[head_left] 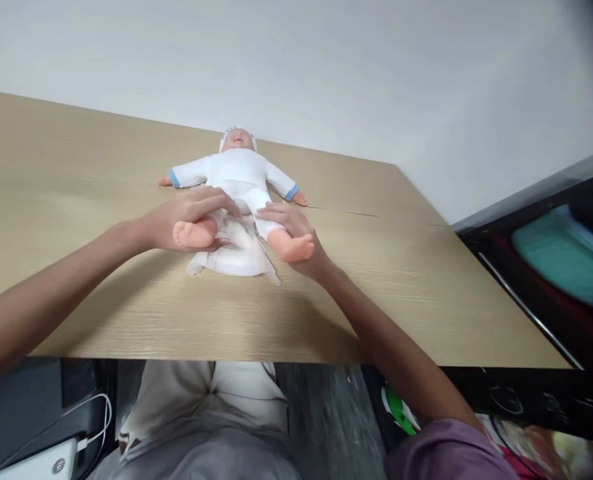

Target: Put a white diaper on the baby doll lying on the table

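A baby doll [237, 168] in a white suit with blue cuffs lies on its back, arms spread and feet toward me. Beneath its hips and between its legs a white diaper [236, 257] is spread out, its front edge and side tabs showing. My left hand [184, 213] is closed around the doll's leg on the left, fingers over the top and thumb low by the diaper. On the other side, my right hand [301, 233] wraps the doll's other leg from outside, fingertips on the white cloth. Part of that hand is hidden behind the doll's bare foot [291, 245].
The doll lies on a light wooden table [126, 313] against a pale wall [296, 73]. A dark-framed unit with a teal item [561, 257] stands at the right. Below the near edge on the left is a white power bank [41, 463] with a cable.
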Motion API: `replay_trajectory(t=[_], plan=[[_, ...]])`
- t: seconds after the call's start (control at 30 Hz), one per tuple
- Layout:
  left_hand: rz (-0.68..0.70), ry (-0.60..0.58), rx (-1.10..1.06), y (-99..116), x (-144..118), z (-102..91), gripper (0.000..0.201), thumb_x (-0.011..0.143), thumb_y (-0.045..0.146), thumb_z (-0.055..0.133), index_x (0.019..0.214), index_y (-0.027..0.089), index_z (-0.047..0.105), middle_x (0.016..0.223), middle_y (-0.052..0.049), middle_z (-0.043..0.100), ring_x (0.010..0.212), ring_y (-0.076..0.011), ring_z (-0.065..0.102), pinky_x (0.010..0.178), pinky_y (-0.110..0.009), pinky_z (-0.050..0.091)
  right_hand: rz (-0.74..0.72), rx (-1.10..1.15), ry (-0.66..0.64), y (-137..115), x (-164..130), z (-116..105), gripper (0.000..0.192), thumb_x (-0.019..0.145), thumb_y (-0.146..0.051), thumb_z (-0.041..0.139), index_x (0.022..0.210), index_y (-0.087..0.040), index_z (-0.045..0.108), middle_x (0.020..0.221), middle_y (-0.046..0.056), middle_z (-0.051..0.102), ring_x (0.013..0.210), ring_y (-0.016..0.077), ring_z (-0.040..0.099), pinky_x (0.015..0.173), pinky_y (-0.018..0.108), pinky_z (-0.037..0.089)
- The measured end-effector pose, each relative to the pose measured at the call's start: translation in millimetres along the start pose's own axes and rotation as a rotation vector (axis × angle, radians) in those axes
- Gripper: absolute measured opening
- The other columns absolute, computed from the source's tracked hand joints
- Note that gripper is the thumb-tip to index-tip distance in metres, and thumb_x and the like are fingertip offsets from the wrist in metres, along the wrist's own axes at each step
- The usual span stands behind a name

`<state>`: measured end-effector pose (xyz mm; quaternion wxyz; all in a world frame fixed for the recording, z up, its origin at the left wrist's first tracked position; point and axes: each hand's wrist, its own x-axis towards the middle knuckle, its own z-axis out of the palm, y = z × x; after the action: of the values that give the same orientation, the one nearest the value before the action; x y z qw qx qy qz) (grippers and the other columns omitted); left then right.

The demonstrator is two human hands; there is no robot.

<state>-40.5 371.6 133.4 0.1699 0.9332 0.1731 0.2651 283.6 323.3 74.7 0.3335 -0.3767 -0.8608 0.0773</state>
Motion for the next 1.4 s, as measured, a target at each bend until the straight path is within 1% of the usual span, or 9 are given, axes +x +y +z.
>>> replay_trajectory(t=[0.17,0.3,0.5,0.7,0.87,1.03,1.13,1.23,1.4], plan=[[-0.024,-0.180,0.036,-23.9,-47.2,-3.5,0.031,0.105,0.042,0.067,0.123,0.023,0.083,0.144,-0.018,0.080,0.142,-0.0359,0.070,0.123,-0.056,0.053,-0.008,-0.045,-0.147,19.0,-25.5,-1.8,0.032,0.112,-0.030,0.056,0.130,-0.031,0.083,0.162,0.005,0.072,0.165,0.0333,0.055,0.136,0.063,0.044],[-0.060,-0.217,0.018,-29.7,-64.2,8.4,0.037,0.100,0.026,0.066,0.134,0.025,0.082,0.153,-0.017,0.077,0.159,-0.0331,0.061,0.133,-0.054,0.047,-0.026,-0.078,-0.201,20.7,-30.8,4.7,0.034,0.109,-0.017,0.060,0.129,-0.031,0.083,0.165,0.005,0.070,0.167,0.0310,0.054,0.136,0.063,0.044],[-0.067,-0.271,0.037,-29.6,-63.7,10.3,0.044,0.099,0.013,0.062,0.137,0.022,0.082,0.159,-0.017,0.073,0.156,-0.0300,0.063,0.134,-0.052,0.048,-0.054,0.052,-0.203,23.2,-29.1,-5.1,0.042,0.111,-0.014,0.052,0.135,-0.029,0.083,0.162,0.006,0.073,0.163,0.0263,0.059,0.135,0.058,0.050],[-0.083,-0.331,0.127,-6.9,-53.6,11.0,0.038,0.112,0.031,0.052,0.137,0.021,0.079,0.154,-0.016,0.074,0.152,-0.0333,0.064,0.129,-0.050,0.050,0.017,0.051,-0.263,2.8,-31.4,-12.9,0.041,0.117,-0.035,0.051,0.148,-0.026,0.077,0.166,0.010,0.068,0.165,0.0308,0.056,0.137,0.060,0.047],[-0.193,-0.242,0.273,9.2,-56.3,31.7,0.069,0.099,0.074,0.073,0.142,0.021,0.072,0.153,-0.019,0.071,0.136,-0.0420,0.066,0.119,-0.056,0.051,-0.022,-0.281,-0.230,-26.1,-41.4,11.6,0.073,0.107,-0.059,0.074,0.167,-0.020,0.062,0.175,0.019,0.057,0.169,0.0448,0.045,0.143,0.071,0.032],[-0.201,-0.155,0.282,3.5,-49.7,33.8,0.044,0.112,0.056,0.053,0.126,0.021,0.076,0.137,-0.016,0.078,0.126,-0.0378,0.069,0.114,-0.053,0.052,0.024,-0.265,-0.126,-20.5,-37.7,25.3,0.043,0.115,-0.025,0.051,0.150,-0.021,0.076,0.160,0.016,0.070,0.156,0.0384,0.059,0.133,0.062,0.045],[-0.277,-0.037,0.202,-1.9,-32.5,19.0,0.041,0.114,0.053,0.050,0.126,0.024,0.076,0.127,-0.012,0.080,0.116,-0.0322,0.073,0.107,-0.047,0.055,0.083,-0.112,-0.052,-7.7,-20.3,15.1,0.037,0.118,-0.029,0.046,0.129,-0.021,0.080,0.129,0.014,0.082,0.122,0.0327,0.073,0.109,0.050,0.058],[-0.349,0.118,0.165,-14.9,-7.1,2.6,0.040,0.111,0.058,0.055,0.121,0.025,0.076,0.126,-0.011,0.079,0.114,-0.0314,0.073,0.103,-0.045,0.056,0.145,0.000,0.052,9.0,8.6,2.4,0.043,0.121,-0.050,0.045,0.105,-0.023,0.075,0.095,0.008,0.075,0.092,0.0269,0.068,0.089,0.042,0.057],[-0.513,0.294,-0.014,-69.3,40.1,-9.0,0.042,0.106,0.063,0.063,0.105,0.022,0.072,0.102,-0.009,0.074,0.100,-0.0288,0.069,0.092,-0.041,0.055,0.140,0.075,0.233,56.5,71.0,3.1,0.064,0.114,-0.081,0.042,0.099,-0.026,0.068,0.105,0.009,0.072,0.102,0.0289,0.066,0.102,0.048,0.057]])
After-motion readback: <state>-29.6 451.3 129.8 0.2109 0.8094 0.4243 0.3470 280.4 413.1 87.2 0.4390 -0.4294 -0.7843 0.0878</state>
